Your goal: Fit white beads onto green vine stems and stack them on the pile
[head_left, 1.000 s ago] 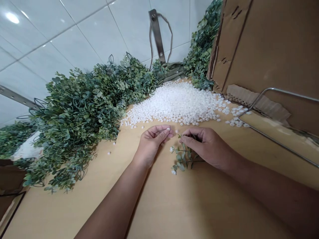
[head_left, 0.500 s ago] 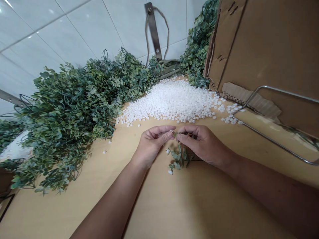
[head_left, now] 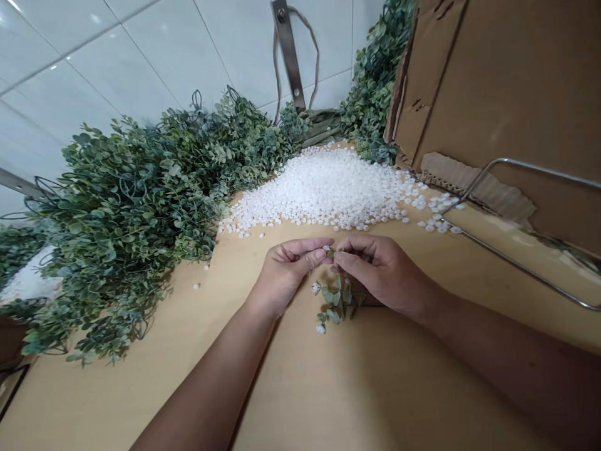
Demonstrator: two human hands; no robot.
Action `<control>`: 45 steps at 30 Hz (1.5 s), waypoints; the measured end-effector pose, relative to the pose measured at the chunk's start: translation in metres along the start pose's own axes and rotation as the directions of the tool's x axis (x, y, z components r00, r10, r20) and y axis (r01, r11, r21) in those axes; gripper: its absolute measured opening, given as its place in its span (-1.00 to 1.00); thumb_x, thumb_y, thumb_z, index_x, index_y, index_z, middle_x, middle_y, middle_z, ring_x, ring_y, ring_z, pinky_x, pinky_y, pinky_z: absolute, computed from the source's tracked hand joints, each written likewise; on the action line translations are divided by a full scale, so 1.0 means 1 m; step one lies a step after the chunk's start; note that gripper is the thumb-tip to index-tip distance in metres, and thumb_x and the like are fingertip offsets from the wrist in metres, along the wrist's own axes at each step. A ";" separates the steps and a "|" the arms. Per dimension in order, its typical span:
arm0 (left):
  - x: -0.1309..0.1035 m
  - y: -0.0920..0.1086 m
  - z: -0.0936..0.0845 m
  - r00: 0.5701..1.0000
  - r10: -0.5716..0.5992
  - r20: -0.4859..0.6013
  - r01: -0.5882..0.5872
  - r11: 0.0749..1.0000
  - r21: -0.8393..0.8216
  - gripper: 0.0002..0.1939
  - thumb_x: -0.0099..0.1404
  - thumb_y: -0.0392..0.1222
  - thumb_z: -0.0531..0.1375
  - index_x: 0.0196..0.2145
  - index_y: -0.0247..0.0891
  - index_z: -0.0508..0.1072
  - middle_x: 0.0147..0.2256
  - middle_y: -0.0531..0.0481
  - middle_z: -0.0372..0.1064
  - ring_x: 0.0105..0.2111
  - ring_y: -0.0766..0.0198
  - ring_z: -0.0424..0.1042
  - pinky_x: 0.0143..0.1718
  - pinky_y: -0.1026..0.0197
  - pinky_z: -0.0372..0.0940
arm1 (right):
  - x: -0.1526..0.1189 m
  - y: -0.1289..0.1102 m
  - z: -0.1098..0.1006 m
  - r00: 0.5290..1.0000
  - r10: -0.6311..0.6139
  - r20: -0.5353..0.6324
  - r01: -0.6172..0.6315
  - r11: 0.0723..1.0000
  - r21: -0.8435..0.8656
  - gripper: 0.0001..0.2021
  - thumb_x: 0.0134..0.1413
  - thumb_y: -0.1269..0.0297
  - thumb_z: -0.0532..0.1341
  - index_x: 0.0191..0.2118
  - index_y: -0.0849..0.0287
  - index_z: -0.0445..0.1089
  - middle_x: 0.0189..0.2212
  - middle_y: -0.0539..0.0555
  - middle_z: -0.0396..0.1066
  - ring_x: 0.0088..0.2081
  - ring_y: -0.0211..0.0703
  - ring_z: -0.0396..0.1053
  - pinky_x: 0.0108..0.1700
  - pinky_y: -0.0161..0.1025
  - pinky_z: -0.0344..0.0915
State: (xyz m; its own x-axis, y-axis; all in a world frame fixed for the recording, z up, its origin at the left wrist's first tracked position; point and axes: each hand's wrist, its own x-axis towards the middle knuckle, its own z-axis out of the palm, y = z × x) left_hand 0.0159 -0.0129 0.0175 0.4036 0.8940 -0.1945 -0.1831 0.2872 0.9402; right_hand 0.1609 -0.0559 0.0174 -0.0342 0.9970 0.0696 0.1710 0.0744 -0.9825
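Over the table, the fingertips of both my hands nearly meet. My right hand [head_left: 382, 269] is closed in a pinch on a green artificial leaf sprig [head_left: 334, 300], which hangs below the fingers. Small white pieces sit on two of its hanging tips. Between thumb and forefinger, my left hand [head_left: 288, 269] pinches a tiny white flower-like piece [head_left: 327, 248] against a tip of the sprig. Whether that piece is fully on the tip I cannot tell. Just beyond the hands lies a heap of white pieces [head_left: 323, 194] of the same sort.
A large pile of artificial greenery [head_left: 141, 188] covers the table's left and back. On the right stand a cardboard box [head_left: 516, 81] and a bent metal wire frame [head_left: 516, 266]. A metal strip [head_left: 288, 56] leans at the tiled wall [head_left: 154, 56]. Loose white pieces lie scattered on the wooden table [head_left: 300, 388].
The white piece at my left fingertips shows more clearly now, against the sprig's tip. Both hands stay almost in place; the hanging sprig has shifted slightly.
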 end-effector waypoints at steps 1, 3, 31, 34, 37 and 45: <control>0.000 0.000 0.000 1.000 0.002 0.003 -0.002 1.000 -0.001 -0.78 -0.16 -0.24 0.40 -0.45 -0.28 0.57 -0.52 0.01 0.51 -0.50 0.38 0.45 -0.34 0.33 0.35 | 0.000 0.000 0.000 1.000 0.000 -0.001 0.000 1.000 -0.010 -0.80 -0.04 0.26 0.08 -0.59 0.21 0.23 -0.62 -0.05 0.19 -0.54 -0.32 0.14 -0.49 -0.33 0.13; 0.000 0.001 0.001 1.000 0.008 0.005 -0.008 1.000 -0.004 -0.79 -0.16 -0.24 0.40 -0.46 -0.28 0.56 -0.53 0.02 0.51 -0.51 0.39 0.45 -0.36 0.34 0.34 | 0.000 0.000 0.000 1.000 0.006 -0.005 -0.006 1.000 -0.031 -0.80 -0.03 0.25 0.07 -0.56 0.22 0.25 -0.59 -0.01 0.24 -0.52 -0.29 0.20 -0.46 -0.31 0.16; -0.001 0.001 0.008 1.000 0.026 0.012 -0.026 0.998 -0.050 -0.82 -0.15 -0.28 0.39 -0.50 -0.32 0.55 -0.59 0.03 0.49 -0.55 0.41 0.44 -0.39 0.37 0.35 | -0.002 0.001 0.003 0.989 -0.079 -0.129 0.062 0.990 -0.130 -0.83 -0.05 0.33 0.07 -0.53 0.27 0.31 -0.59 0.05 0.33 -0.54 -0.28 0.24 -0.50 -0.34 0.19; -0.001 0.000 0.008 0.999 0.039 0.010 -0.038 0.997 -0.062 -0.83 -0.14 -0.27 0.39 -0.50 -0.31 0.55 -0.58 0.03 0.49 -0.56 0.41 0.44 -0.40 0.37 0.35 | -0.002 0.001 0.004 0.986 -0.096 -0.134 0.079 0.988 -0.132 -0.83 -0.05 0.33 0.07 -0.52 0.28 0.31 -0.59 0.05 0.32 -0.53 -0.29 0.24 -0.49 -0.35 0.20; -0.001 0.000 0.008 1.000 0.028 0.005 -0.027 0.997 -0.069 -0.82 -0.14 -0.27 0.39 -0.49 -0.31 0.55 -0.58 0.03 0.50 -0.56 0.41 0.44 -0.40 0.37 0.35 | -0.002 0.001 0.004 0.983 -0.117 -0.140 0.095 0.983 -0.156 -0.83 -0.04 0.34 0.07 -0.53 0.27 0.31 -0.60 0.03 0.30 -0.54 -0.31 0.21 -0.50 -0.36 0.18; -0.001 0.000 0.007 1.000 0.016 0.006 -0.016 0.997 -0.073 -0.83 -0.12 -0.27 0.38 -0.48 -0.31 0.55 -0.60 0.03 0.48 -0.55 0.41 0.44 -0.41 0.39 0.34 | -0.003 0.002 0.005 0.976 -0.133 -0.174 0.104 0.980 -0.167 -0.86 -0.07 0.36 0.08 -0.58 0.23 0.25 -0.63 -0.04 0.19 -0.56 -0.35 0.14 -0.52 -0.38 0.14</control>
State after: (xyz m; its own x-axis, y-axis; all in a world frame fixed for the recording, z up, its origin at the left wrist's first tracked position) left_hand 0.0217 -0.0162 0.0191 0.4062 0.8964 -0.1773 -0.2546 0.2974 0.9202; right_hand 0.1564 -0.0584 0.0144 0.1150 0.9666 0.2291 0.3285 0.1807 -0.9270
